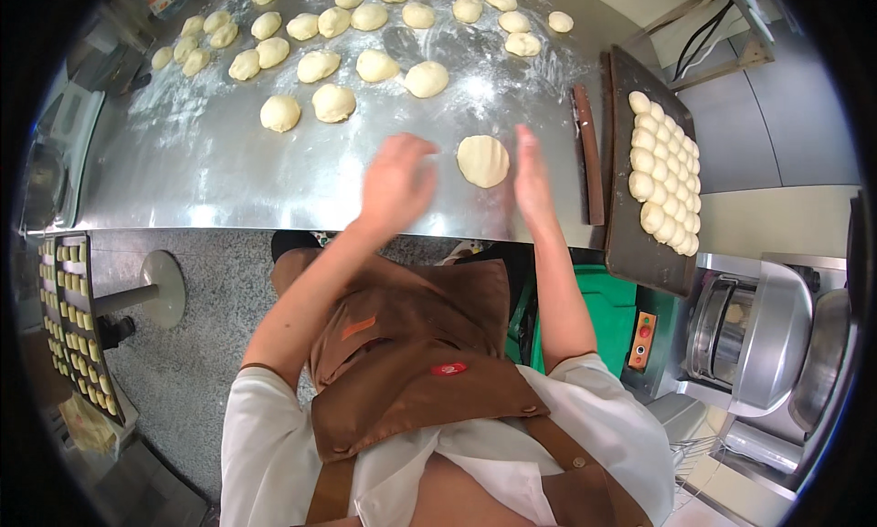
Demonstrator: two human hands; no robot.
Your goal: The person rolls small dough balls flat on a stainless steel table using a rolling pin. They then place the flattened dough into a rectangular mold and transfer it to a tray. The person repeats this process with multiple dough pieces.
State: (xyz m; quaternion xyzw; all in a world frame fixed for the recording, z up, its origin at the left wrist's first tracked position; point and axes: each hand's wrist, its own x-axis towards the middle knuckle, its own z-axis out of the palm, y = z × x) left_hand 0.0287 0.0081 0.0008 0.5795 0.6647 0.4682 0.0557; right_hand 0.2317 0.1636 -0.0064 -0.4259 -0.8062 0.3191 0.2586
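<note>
A flattened round of dough (483,161) lies on the steel worktable (205,177) between my two hands, its top marked with shallow ridges. To its left hovers my left hand (399,181), motion-blurred, thumb and curved fingers apart, with nothing visible in it. Close by on the right, my right hand (531,177) is held edge-on, fingers straight, palm facing the dough. It holds nothing. Beyond my hands, plump dough balls, such as this dough ball (426,80) and another dough ball (280,112), are spread over the floured steel.
A brown wooden stick (589,160) lies right of my right hand. Beside it a dark baking tray (620,246) carries rows of touching dough balls. A green bin (603,308) and a steel machine (774,335) stand lower right. At far left are trays of shaped dough (82,308).
</note>
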